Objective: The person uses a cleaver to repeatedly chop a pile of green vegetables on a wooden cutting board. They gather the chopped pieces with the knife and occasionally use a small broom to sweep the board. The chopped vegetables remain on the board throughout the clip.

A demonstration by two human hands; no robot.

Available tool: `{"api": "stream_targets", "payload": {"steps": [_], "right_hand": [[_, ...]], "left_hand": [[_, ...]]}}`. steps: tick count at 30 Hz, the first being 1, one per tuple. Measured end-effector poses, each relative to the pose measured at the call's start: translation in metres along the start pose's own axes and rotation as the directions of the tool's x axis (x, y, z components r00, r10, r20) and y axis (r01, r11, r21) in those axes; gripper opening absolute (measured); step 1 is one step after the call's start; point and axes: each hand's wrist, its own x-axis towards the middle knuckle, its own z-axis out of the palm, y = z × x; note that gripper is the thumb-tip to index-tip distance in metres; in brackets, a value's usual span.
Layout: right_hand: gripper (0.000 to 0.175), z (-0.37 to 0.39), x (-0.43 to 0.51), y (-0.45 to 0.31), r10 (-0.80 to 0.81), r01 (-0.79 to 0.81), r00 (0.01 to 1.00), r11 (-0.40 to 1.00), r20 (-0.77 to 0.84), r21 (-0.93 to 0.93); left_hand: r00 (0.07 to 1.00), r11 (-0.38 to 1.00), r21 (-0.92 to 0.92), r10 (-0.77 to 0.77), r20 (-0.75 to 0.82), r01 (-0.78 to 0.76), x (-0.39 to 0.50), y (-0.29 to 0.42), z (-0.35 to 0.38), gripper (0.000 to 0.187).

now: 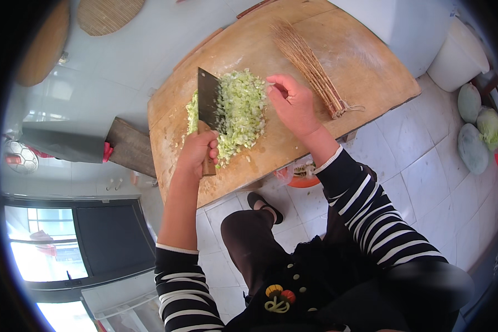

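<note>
My left hand (198,152) grips the wooden handle of a cleaver (208,97). Its broad dark blade stands across a heap of finely chopped pale-green vegetable (245,110), which looks like cabbage. Most of the heap lies right of the blade, and a narrow strip shows on its left. At the heap's right edge, my right hand (292,101) hovers with curled fingers, thumb and forefinger close together. A small pale bit seems to be at those fingertips, but whether it is held is unclear. Beneath everything is a large wooden board (357,70).
A bundled straw whisk broom (311,64) lies on the board, right of my right hand. Below the board's near edge is an orange basin (303,181) with scraps. A white bucket (458,56), winter melons (473,148) and a leafy cabbage (490,128) stand on the tiled floor at right.
</note>
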Motion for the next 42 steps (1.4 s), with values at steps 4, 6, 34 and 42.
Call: {"api": "stream_targets", "payload": {"steps": [4, 6, 34, 42], "right_hand": [[0.020, -0.002, 0.000, -0.005, 0.014, -0.014, 1.000, 1.000, -0.003, 0.003], [0.020, -0.003, -0.002, -0.004, 0.027, -0.027, 1.000, 1.000, 0.002, -0.013], [0.018, -0.006, 0.002, -0.002, -0.028, 0.027, 0.999, 0.999, -0.045, -0.028], [0.019, -0.006, 0.000, -0.002, 0.008, -0.008, 1.000, 1.000, -0.013, -0.004]], "left_hand": [[0.999, 0.999, 0.034, 0.021, -0.034, -0.020, 0.003, -0.009, 0.002, 0.015], [0.999, 0.999, 0.029, -0.025, -0.023, 0.026, 0.002, -0.009, 0.006, 0.015], [0.997, 0.998, -0.004, 0.061, -0.043, -0.061, -0.001, 0.009, -0.017, 0.018], [0.995, 0.997, 0.012, 0.076, -0.068, -0.075, 0.004, 0.005, -0.032, 0.017]]}}
